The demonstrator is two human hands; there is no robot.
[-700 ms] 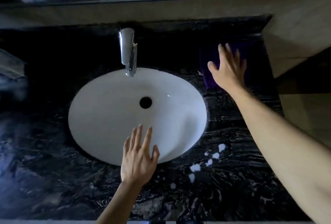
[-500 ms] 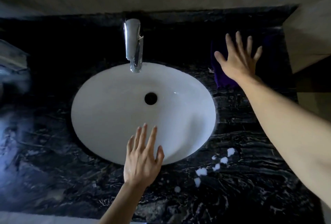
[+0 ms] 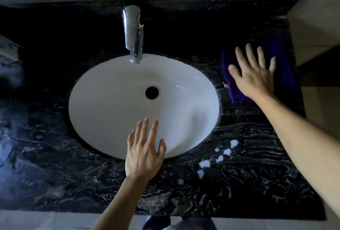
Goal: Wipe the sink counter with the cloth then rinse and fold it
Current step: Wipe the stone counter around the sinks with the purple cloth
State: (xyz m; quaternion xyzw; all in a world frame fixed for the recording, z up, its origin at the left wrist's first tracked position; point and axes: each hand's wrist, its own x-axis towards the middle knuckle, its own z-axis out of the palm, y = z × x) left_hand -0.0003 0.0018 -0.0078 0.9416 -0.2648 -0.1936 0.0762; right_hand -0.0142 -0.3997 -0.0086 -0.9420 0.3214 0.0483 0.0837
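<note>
The counter (image 3: 55,174) lay bare at lower left; the tap (image 3: 133,33) overhung the basin (image 3: 110,101); a wall (image 3: 316,27) closed the upper right.

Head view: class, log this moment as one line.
right hand: open, over purple cloth | left hand: open, at basin rim | white splashes: unwiped

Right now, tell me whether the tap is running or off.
Off, as far as the view shows. No stream falls from the tap spout, and the basin below looks smooth and empty, its drain uncovered.
</note>
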